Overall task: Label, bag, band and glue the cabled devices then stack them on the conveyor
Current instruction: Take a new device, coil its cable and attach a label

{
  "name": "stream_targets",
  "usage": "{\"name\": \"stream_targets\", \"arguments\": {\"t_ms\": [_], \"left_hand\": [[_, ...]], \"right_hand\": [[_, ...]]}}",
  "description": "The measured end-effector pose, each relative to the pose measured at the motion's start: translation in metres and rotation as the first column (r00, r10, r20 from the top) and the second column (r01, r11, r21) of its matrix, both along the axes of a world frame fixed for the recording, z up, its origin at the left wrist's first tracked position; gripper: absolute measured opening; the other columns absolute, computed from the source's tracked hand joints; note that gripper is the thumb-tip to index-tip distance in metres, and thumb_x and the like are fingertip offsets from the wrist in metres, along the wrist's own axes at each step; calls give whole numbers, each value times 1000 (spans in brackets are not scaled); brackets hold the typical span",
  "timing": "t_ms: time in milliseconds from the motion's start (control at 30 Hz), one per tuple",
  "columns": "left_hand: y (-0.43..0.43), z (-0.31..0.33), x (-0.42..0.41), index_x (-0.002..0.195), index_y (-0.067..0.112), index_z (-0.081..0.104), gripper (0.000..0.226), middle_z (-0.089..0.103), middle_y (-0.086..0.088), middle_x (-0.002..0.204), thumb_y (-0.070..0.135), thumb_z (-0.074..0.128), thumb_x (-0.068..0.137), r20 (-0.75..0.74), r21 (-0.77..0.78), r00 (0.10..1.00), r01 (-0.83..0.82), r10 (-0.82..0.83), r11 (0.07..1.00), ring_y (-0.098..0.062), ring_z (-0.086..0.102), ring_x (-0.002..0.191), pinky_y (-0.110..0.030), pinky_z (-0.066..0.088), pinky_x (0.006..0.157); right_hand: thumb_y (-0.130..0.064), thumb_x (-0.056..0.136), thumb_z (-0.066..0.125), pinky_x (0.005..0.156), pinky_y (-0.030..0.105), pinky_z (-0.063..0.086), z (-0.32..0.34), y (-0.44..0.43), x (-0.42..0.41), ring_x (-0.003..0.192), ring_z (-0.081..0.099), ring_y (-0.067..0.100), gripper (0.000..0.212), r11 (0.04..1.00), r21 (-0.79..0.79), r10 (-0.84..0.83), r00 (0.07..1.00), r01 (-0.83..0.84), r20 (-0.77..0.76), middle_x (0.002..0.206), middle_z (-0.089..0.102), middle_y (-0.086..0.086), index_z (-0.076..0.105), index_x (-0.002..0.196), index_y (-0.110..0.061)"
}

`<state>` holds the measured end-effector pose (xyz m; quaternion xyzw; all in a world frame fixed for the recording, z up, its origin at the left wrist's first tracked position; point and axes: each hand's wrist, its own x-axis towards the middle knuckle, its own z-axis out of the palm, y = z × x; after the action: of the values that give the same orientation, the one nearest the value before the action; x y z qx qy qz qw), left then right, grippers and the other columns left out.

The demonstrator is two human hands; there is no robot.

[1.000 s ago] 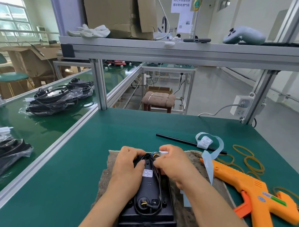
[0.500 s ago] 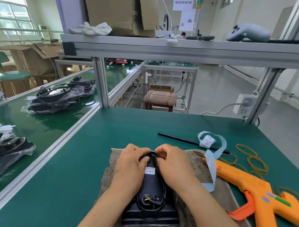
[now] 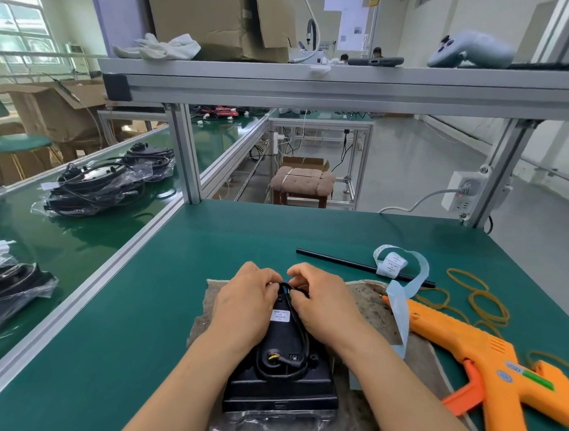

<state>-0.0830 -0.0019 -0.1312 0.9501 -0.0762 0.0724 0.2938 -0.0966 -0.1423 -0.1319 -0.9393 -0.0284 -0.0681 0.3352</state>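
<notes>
A black device (image 3: 280, 375) with a white label lies on a brown cloth pad (image 3: 368, 303) in front of me, its black cable (image 3: 300, 341) looped along its top. My left hand (image 3: 248, 308) grips the device's far end from the left. My right hand (image 3: 323, 305) pinches the cable at that same far end. A clear plastic bag (image 3: 269, 427) lies under the device's near edge. The orange glue gun (image 3: 478, 360) rests to the right, beside a strip of labels (image 3: 393, 266) and loose rubber bands (image 3: 475, 291). Bagged devices (image 3: 102, 184) sit on the conveyor (image 3: 65, 238) at left.
A black rod (image 3: 344, 265) lies beyond the pad. More bagged devices (image 3: 12, 286) sit at the conveyor's near left. An aluminium rail (image 3: 115, 265) separates bench and conveyor. A shelf (image 3: 336, 79) overhead carries a cardboard box, gloves and a controller. A power strip (image 3: 464, 191) hangs on the right post.
Both hands have closed in on the far end of the device, and the cable loop there has been drawn tighter. The device stays on the pad.
</notes>
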Motion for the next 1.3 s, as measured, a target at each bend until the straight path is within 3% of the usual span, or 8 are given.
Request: {"name": "stream_targets", "arguments": {"t_ms": [233, 433, 500, 600, 667, 1000, 1100, 1300], "left_hand": [[-9, 2, 4, 106, 25, 65, 25, 55, 0, 109, 28, 40, 101, -17, 114, 994, -107, 110, 988, -25, 59, 100, -31, 40, 77], [-7, -1, 0, 90, 28, 61, 5, 46, 4, 100, 26, 57, 93, -44, -110, 981, -190, 187, 976, -19, 52, 86, -30, 33, 72], [-4, -2, 1, 81, 28, 63, 11, 45, 6, 97, 25, 60, 92, -32, -111, 987, -158, 155, 981, -15, 48, 85, -31, 36, 77], [1, -3, 4, 83, 28, 65, 9, 45, 9, 96, 26, 61, 91, 6, -30, 997, -80, 80, 996, -12, 47, 88, -30, 35, 82], [5, -3, 5, 85, 30, 66, 8, 47, 11, 95, 30, 61, 91, 5, -2, 999, -40, 40, 999, -9, 48, 91, -28, 31, 81], [17, -13, -11, 123, 29, 60, 32, 54, 14, 115, 30, 66, 91, -79, -298, 996, 12, -37, 954, -4, 51, 114, -16, 34, 94], [18, -13, -19, 107, 39, 61, 23, 51, 28, 100, 25, 67, 90, 6, -248, 996, 84, -85, 965, 1, 45, 107, -2, 27, 83], [19, -20, -20, 121, 27, 64, 30, 58, 15, 117, 28, 66, 91, -52, -320, 999, 0, -17, 947, -6, 52, 116, -26, 38, 101]], "right_hand": [[-29, 92, 56, 85, 32, 48, 3, 8, 13, 106, 61, 20, 20, 983, -167, -67, 997, 72, 36, 112, 69, -8, 68, 109, -29], [-21, 85, 58, 71, 28, 37, 10, 13, 19, 99, 60, 19, 17, 977, -185, -116, 991, 102, -68, 102, 65, -9, 70, 86, -32], [-15, 79, 63, 66, 25, 40, 8, 9, 20, 87, 63, 15, 17, 979, 66, -179, 968, 194, -178, 87, 69, -11, 66, 69, -28], [5, 76, 71, 58, 22, 47, 2, 7, 15, 63, 62, 16, 22, 674, 654, -111, 923, 342, -369, 70, 67, 1, 66, 72, -17], [8, 78, 73, 58, 23, 51, -3, 7, 13, 62, 62, 17, 23, 576, 732, -103, 920, 365, -378, 76, 67, 6, 62, 80, -12], [-34, 86, 71, 84, 33, 53, -8, 2, -6, 86, 65, 11, 13, 921, 342, -169, 982, 189, -87, 87, 69, -9, 61, 77, -29], [-40, 91, 62, 91, 34, 49, -7, -2, -14, 96, 61, 13, 13, 937, 291, -188, 981, 193, -44, 100, 64, -5, 66, 92, -28], [-35, 96, 58, 90, 25, 41, 15, -31, -28, 106, 53, 6, 12, 948, 257, -204, 979, 190, 28, 111, 57, -11, 63, 106, -30]]}}
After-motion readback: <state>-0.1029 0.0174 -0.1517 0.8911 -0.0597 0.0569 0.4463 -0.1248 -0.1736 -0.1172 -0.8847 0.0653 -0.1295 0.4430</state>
